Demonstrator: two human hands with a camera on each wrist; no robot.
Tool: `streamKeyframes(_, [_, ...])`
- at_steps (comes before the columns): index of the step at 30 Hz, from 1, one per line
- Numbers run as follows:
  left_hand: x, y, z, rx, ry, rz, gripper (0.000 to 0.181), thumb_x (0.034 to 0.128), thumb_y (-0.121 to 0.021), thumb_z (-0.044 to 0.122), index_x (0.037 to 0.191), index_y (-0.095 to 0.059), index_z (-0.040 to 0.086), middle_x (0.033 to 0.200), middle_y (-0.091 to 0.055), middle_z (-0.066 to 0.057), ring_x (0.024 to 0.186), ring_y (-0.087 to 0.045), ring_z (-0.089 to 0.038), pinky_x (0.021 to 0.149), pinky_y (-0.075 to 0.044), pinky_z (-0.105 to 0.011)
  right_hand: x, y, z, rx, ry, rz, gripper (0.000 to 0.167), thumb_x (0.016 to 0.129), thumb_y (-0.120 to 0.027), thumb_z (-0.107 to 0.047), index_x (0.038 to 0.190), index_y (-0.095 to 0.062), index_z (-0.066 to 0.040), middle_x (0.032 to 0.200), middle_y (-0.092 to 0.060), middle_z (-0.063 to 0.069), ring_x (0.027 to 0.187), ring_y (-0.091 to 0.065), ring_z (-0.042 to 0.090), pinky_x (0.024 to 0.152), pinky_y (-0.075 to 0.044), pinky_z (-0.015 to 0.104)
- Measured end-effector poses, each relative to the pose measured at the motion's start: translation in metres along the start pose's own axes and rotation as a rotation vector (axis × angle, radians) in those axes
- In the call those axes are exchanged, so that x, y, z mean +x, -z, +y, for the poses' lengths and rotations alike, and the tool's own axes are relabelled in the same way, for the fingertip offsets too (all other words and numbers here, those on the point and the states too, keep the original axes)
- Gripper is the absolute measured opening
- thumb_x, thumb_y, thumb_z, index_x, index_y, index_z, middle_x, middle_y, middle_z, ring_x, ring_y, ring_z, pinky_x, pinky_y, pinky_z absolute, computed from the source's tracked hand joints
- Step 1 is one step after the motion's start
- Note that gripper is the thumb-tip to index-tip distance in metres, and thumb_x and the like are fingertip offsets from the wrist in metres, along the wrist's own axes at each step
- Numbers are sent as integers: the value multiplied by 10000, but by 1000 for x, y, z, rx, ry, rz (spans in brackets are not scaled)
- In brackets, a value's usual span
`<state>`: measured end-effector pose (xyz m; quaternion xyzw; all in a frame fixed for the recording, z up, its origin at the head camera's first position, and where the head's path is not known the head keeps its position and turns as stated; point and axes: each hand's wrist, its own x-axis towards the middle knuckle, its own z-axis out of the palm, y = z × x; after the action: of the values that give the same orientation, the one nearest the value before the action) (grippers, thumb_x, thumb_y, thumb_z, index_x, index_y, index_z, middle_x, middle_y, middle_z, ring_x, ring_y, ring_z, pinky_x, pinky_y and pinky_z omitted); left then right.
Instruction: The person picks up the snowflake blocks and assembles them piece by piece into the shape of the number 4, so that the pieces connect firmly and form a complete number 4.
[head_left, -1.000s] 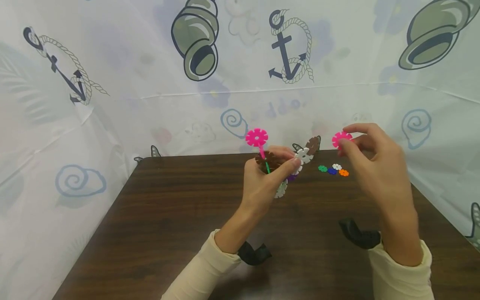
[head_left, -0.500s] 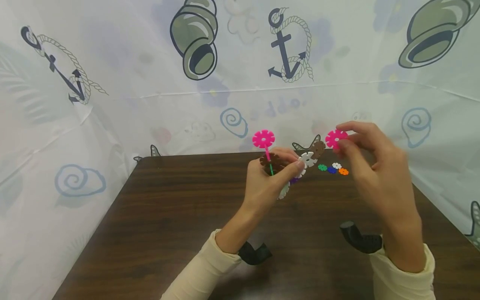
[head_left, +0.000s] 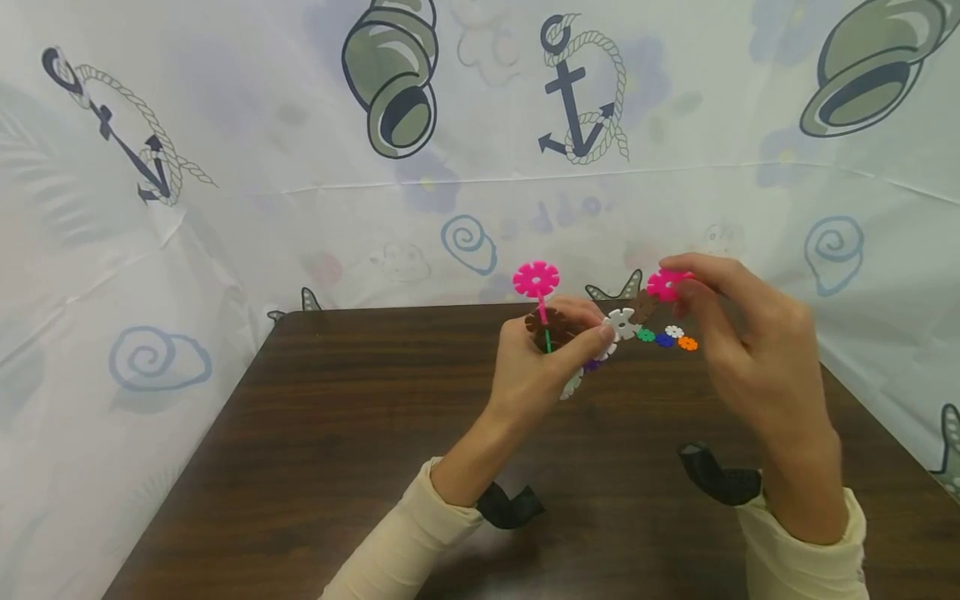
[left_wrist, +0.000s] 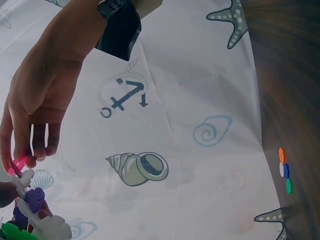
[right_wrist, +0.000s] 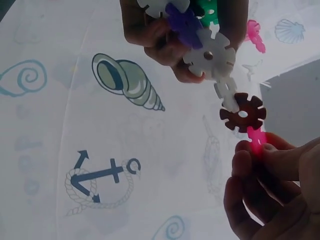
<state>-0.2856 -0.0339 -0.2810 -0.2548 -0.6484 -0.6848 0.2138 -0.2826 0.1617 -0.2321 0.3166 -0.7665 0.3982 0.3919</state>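
Note:
My left hand (head_left: 528,371) holds a chain of interlocking flower discs between thumb and fingers. A pink disc (head_left: 525,280) stands up at its left end. Purple (right_wrist: 184,26) and green (right_wrist: 212,19) discs show in the right wrist view, partly covered by the fingers. From the thumb, white discs (head_left: 617,325) lead right to a brown disc (right_wrist: 256,118). My right hand (head_left: 765,358) pinches another pink disc (right_wrist: 257,135) by thumb and fingertips. Its edge meets the rim of the brown disc; whether the slots are engaged I cannot tell.
Loose green (head_left: 646,335), blue (head_left: 663,341), white (head_left: 674,332) and orange (head_left: 687,343) discs lie near the back of the dark wooden table (head_left: 337,467). A printed white cloth (head_left: 262,242) hangs behind and beside it. Black curved pieces (head_left: 718,477) sit at both wrists.
The right hand has brought its pink disc left and tilted it, up to the brown disc. The left hand has shifted slightly right with the chain.

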Motion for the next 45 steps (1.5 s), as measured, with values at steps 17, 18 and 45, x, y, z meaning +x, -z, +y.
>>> streamKeyframes(17, [0,1,2,52,-66,78,125,926,-723,65,983,-730,-46,1049,-713,-178,771,-642,-107,655,-575,-198,0,-21,-5,16,15,131,291,936,-669,79,1189,-749,-40,941,-775,160,762,-573,-122,740,-463,27])
streamKeyframes(18, [-1,1,2,51,-60,79,124,927,-723,67,981,-730,-45,1049,-713,-176,769,-642,-109,654,-572,-196,0,-21,-4,17,16,130,289,938,-668,75,1190,-749,-42,922,-770,152,754,-572,-101,716,-453,31])
streamKeyframes(45, [1,3,1,27,-84,90,134,916,-713,79,974,-721,-42,1011,-706,-186,797,-639,-106,707,-550,-197,8,16,75,-290,-502,-446,516,1078,-469,-427,1381,-601,-31,1073,-759,241,1003,-714,413,737,-473,405])
